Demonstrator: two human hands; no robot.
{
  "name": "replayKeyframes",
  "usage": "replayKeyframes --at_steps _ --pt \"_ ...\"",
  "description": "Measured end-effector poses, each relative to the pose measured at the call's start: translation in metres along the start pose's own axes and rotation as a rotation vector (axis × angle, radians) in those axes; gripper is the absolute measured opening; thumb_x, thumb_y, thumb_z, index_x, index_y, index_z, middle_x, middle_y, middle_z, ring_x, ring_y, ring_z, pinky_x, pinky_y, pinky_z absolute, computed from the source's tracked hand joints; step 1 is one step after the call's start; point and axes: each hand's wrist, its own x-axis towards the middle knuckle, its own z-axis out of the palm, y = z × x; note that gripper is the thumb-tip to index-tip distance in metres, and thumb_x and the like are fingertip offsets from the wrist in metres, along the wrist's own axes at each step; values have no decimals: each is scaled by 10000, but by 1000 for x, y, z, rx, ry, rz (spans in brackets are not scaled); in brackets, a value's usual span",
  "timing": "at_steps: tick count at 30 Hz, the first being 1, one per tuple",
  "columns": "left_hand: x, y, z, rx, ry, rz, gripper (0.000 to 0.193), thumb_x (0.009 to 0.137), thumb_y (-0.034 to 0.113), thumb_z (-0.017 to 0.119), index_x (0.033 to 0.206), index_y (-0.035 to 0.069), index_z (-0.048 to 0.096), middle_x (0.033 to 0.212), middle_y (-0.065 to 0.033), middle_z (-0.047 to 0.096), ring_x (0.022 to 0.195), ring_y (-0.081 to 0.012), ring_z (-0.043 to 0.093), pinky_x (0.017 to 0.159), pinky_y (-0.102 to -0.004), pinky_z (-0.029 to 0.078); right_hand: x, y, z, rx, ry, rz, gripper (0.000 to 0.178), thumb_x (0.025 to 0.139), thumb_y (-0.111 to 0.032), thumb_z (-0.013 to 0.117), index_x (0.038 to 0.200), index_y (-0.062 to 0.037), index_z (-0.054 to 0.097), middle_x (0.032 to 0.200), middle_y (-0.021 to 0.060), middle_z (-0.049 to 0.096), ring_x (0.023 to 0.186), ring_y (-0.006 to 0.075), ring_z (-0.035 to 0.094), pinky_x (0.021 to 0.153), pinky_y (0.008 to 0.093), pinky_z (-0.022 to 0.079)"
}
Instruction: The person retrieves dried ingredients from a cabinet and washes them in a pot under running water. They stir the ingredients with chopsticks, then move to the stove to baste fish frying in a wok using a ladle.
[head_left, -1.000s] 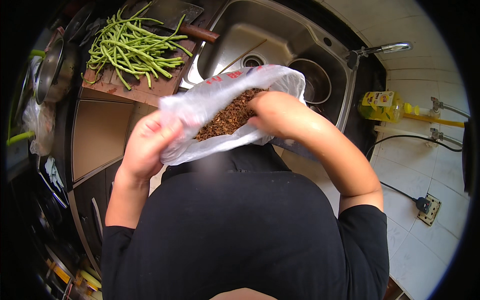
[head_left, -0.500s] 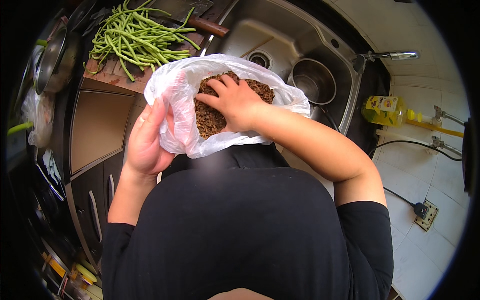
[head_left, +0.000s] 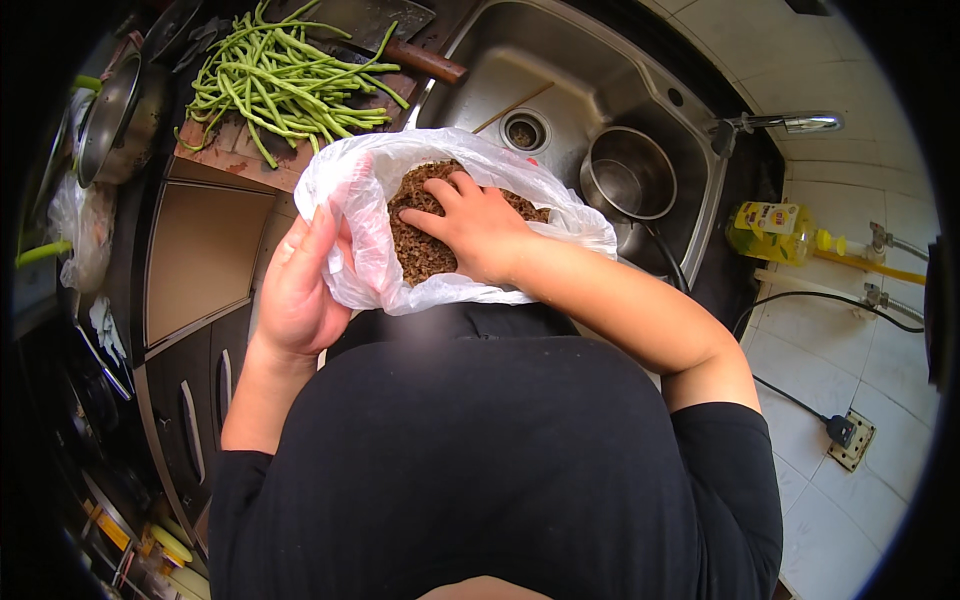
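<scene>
1. Right hand has shifted left across the opening of the white plastic bag since 1.0 s ago; the bag's mouth now gapes wider.
2. Right hand state: fingers spread, resting on loose brown shreds inside.
3. Left hand state: gripping the bag's left edge, pinkish patches showing through the film.
4. Bag position: just above frame centre, in front of the black shirt.
5. Upper left: green beans heaped on a wooden board.
6. Upper right of centre: metal pot inside the sink.
</scene>
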Motion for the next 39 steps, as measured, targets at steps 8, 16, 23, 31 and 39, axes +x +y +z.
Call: replayKeyframes --at_steps 8,16,23,31,39 --pt "4 -2 5 0 -22 -5 404 977 220 385 1322 10 376 1209 -95 524 1048 -166 536 920 -328 428 0 2 6 16 46 -10 673 604 -181 735 1229 -273 505 1288 121 409 1133 339 417 830 426 450" --pt "5 -3 13 8 42 17 396 980 219 371 1323 24 357 1210 -98 518 1065 -177 537 901 -333 448 -2 11 -22 224 128 -31 593 585 -142 726 1150 -202 559 1180 125 506 1031 309 545 839 393 473" --pt "6 -1 10 -121 -50 -54 461 987 274 293 1364 10 266 1320 -133 432 1204 -242 443 1009 -394 361 1 33 -71 910 -52 181 630 642 -199 684 1230 -59 506 1057 90 619 963 153 575 879 277 435" --pt "8 -4 13 -209 -58 -29 450 989 261 284 1359 6 282 1336 -127 424 1225 -242 430 1040 -401 338 -7 26 -84 1387 -116 115 614 620 -103 658 1198 23 493 1145 90 581 1045 168 542 953 316 403" --pt "9 -4 13 -234 -82 -30 422 986 216 318 1360 25 273 1311 -109 444 1196 -218 462 998 -376 394 -22 18 -90 1485 -117 60 783 596 -275 774 1237 33 445 1183 109 557 1079 202 536 950 342 412"
